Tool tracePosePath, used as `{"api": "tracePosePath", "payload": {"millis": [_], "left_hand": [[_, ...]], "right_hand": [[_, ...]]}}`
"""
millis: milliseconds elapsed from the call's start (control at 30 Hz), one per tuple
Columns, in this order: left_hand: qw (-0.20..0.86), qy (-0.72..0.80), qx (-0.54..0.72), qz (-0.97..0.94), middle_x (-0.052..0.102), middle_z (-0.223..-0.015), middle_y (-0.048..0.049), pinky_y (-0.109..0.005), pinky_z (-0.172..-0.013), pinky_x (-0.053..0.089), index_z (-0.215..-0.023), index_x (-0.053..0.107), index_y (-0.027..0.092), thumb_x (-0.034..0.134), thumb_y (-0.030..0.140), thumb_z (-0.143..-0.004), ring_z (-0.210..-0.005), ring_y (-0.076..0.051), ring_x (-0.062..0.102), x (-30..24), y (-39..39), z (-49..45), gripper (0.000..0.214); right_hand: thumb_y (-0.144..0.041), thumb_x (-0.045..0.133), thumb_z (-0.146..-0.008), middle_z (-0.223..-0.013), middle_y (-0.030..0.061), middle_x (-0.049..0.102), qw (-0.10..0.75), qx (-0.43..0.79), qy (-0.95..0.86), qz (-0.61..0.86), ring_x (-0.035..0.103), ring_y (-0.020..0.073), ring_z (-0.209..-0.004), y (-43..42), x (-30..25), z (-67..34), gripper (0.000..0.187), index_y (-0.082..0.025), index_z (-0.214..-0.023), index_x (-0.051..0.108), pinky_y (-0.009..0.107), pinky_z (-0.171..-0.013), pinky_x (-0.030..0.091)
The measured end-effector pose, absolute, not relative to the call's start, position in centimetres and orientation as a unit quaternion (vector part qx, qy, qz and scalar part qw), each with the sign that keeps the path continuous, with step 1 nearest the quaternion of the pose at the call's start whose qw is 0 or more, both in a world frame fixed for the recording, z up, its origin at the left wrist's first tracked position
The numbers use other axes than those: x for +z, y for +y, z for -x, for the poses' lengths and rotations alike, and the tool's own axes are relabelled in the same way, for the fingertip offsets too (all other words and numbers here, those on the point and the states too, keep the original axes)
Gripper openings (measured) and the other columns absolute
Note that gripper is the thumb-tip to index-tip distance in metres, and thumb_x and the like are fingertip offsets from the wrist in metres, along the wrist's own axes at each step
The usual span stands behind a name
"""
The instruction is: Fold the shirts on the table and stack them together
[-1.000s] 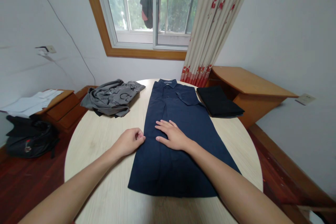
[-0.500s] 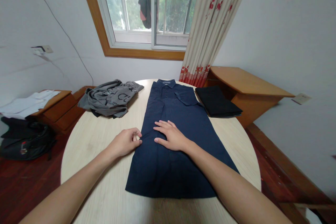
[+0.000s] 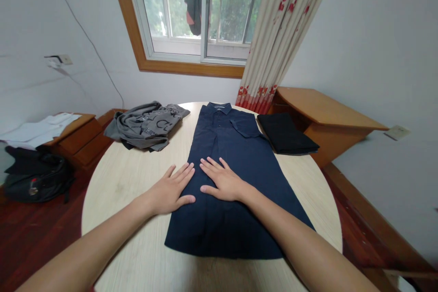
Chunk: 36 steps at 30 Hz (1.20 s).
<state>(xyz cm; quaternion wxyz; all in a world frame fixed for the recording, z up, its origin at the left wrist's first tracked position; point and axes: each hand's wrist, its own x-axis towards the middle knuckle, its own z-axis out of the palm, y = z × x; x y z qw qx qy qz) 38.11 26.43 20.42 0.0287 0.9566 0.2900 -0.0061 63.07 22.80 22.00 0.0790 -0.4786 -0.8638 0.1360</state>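
Observation:
A navy collared shirt [image 3: 239, 223] lies front side up on the round pale table [image 3: 133, 178], its collar at the far end and its hem toward me. The left side is folded in along its length, and a short sleeve shows folded over at the upper right. My left hand [image 3: 173, 189] rests flat across the shirt's left edge, fingers spread. Beside it, my right hand [image 3: 222, 180] lies palm down on the middle of the shirt, fingers stretched out. Neither hand grips anything.
A crumpled grey printed garment [image 3: 147, 125] lies at the table's far left. Folded black cloth [image 3: 285, 132] sits at the right edge. Beyond are a wooden desk [image 3: 328, 107], a curtain [image 3: 280, 32], and a black bag [image 3: 37, 173] on the left.
My left hand has opened from a pinch at the shirt's left edge and now lies flat on it. My right hand stays in nearly the same spot.

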Motion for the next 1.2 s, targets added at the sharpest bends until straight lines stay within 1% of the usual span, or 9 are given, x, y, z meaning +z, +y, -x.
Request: {"api": "tracePosePath", "payload": {"millis": [200, 333, 433, 633, 733, 833, 933, 1033, 1200], "left_hand": [[0.014, 0.278, 0.006, -0.96, 0.014, -0.164, -0.0192, -0.053, -0.121, 0.007, -0.16, 0.013, 0.013, 0.029, 0.075, -0.093, -0.153, -0.031, 0.011, 21.0, 26.1, -38.4, 0.092], [0.049, 0.257, -0.012, -0.965, 0.015, -0.163, -0.0216, -0.054, -0.121, 0.009, -0.159, 0.016, 0.011, 0.031, 0.077, -0.092, -0.153, -0.032, 0.013, 21.2, 25.6, -38.9, 0.095], [0.057, 0.239, 0.003, -0.969, 0.014, -0.164, -0.0202, -0.055, -0.122, 0.006, -0.159, 0.016, 0.013, 0.036, 0.079, -0.088, -0.153, -0.032, 0.01, 21.4, 25.5, -39.1, 0.099], [0.098, 0.229, -0.018, -0.968, 0.012, -0.164, -0.0197, -0.054, -0.122, 0.013, -0.16, 0.013, 0.014, 0.04, 0.076, -0.09, -0.153, -0.033, 0.012, 21.4, 25.3, -39.4, 0.097], [0.1, 0.223, -0.016, -0.97, 0.011, -0.165, -0.0179, -0.055, -0.121, 0.014, -0.16, 0.016, 0.016, 0.041, 0.077, -0.089, -0.153, -0.034, 0.007, 21.5, 25.0, -39.5, 0.097], [0.108, 0.217, -0.023, -0.97, 0.012, -0.164, -0.0177, -0.055, -0.121, 0.013, -0.159, 0.019, 0.014, 0.041, 0.078, -0.088, -0.153, -0.034, 0.003, 21.8, 24.7, -39.6, 0.097], [0.133, 0.199, -0.023, -0.971, 0.013, -0.164, -0.0197, -0.055, -0.122, 0.013, -0.159, 0.021, 0.011, 0.043, 0.078, -0.087, -0.153, -0.035, 0.007, 22.0, 24.4, -39.8, 0.1], [0.152, 0.173, 0.002, -0.973, 0.013, -0.163, -0.0211, -0.056, -0.122, 0.014, -0.159, 0.02, 0.012, 0.048, 0.077, -0.086, -0.152, -0.036, 0.012, 21.8, 24.0, -40.0, 0.102], [0.168, 0.161, 0.007, -0.972, 0.013, -0.163, -0.0208, -0.054, -0.123, 0.016, -0.159, 0.02, 0.013, 0.053, 0.075, -0.085, -0.152, -0.035, 0.01, 21.7, 23.4, -40.3, 0.102]], "right_hand": [[-0.068, 0.041, -0.095, -0.163, 0.0145, 0.022, 0.087, 0.133, -0.861, 0.482, 0.016, 0.0292, -0.153, 22.7, 22.0, -63.0, 0.084, -0.014, -0.157, 0.027, 0.057, -0.122, 0.01], [-0.059, 0.035, -0.1, -0.162, 0.0144, 0.026, 0.113, 0.121, -0.834, 0.527, 0.019, 0.0276, -0.152, 23.0, 21.7, -63.1, 0.072, -0.013, -0.156, 0.032, 0.056, -0.122, 0.013], [-0.055, 0.035, -0.102, -0.161, 0.0139, 0.027, 0.126, 0.114, -0.821, 0.546, 0.021, 0.0274, -0.152, 23.3, 21.5, -63.5, 0.066, -0.015, -0.155, 0.035, 0.057, -0.122, 0.014], [-0.053, 0.033, -0.102, -0.161, 0.0141, 0.028, 0.13, 0.111, -0.814, 0.556, 0.022, 0.0272, -0.152, 23.6, 21.4, -63.8, 0.064, -0.014, -0.154, 0.036, 0.056, -0.122, 0.016], [-0.052, 0.035, -0.102, -0.161, 0.0142, 0.029, 0.128, 0.114, -0.814, 0.555, 0.022, 0.0271, -0.151, 23.6, 21.4, -63.8, 0.064, -0.014, -0.154, 0.037, 0.056, -0.122, 0.016], [-0.051, 0.035, -0.102, -0.161, 0.014, 0.029, 0.129, 0.115, -0.813, 0.556, 0.022, 0.0268, -0.151, 23.5, 21.5, -63.8, 0.063, -0.014, -0.154, 0.037, 0.055, -0.122, 0.016], [-0.05, 0.036, -0.102, -0.161, 0.0138, 0.03, 0.13, 0.116, -0.811, 0.558, 0.023, 0.0266, -0.151, 23.5, 21.5, -63.8, 0.062, -0.014, -0.153, 0.037, 0.055, -0.122, 0.015], [-0.048, 0.036, -0.102, -0.16, 0.0133, 0.031, 0.136, 0.119, -0.81, 0.558, 0.024, 0.026, -0.151, 23.5, 21.5, -63.8, 0.06, -0.016, -0.153, 0.038, 0.055, -0.122, 0.016], [-0.046, 0.032, -0.103, -0.16, 0.0129, 0.031, 0.141, 0.124, -0.808, 0.559, 0.024, 0.0249, -0.151, 23.7, 21.4, -63.9, 0.059, -0.015, -0.153, 0.039, 0.054, -0.122, 0.017]]}}
